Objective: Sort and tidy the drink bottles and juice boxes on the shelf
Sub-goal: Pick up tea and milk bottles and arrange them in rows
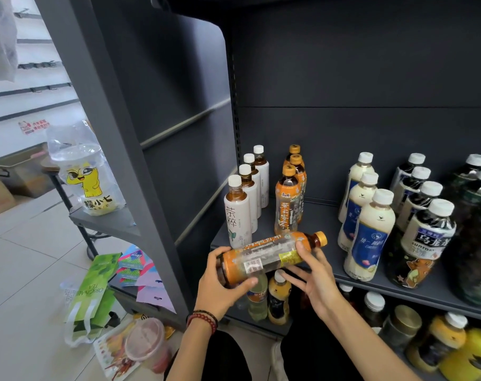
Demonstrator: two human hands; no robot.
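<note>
An orange-labelled tea bottle with an orange cap lies sideways in both my hands, just in front of the dark shelf's front edge. My left hand grips its base end. My right hand holds it near the neck, thumb on top. On the shelf stand a row of white-labelled tea bottles, a row of matching orange tea bottles, cream milk-tea bottles with blue labels and dark oolong bottles.
Large dark bottles stand at the shelf's far right. The lower shelf holds more bottles, jars and yellow containers. On the floor left lie a green tea bag, leaflets and a lidded plastic cup. A plastic bag sits on a side table.
</note>
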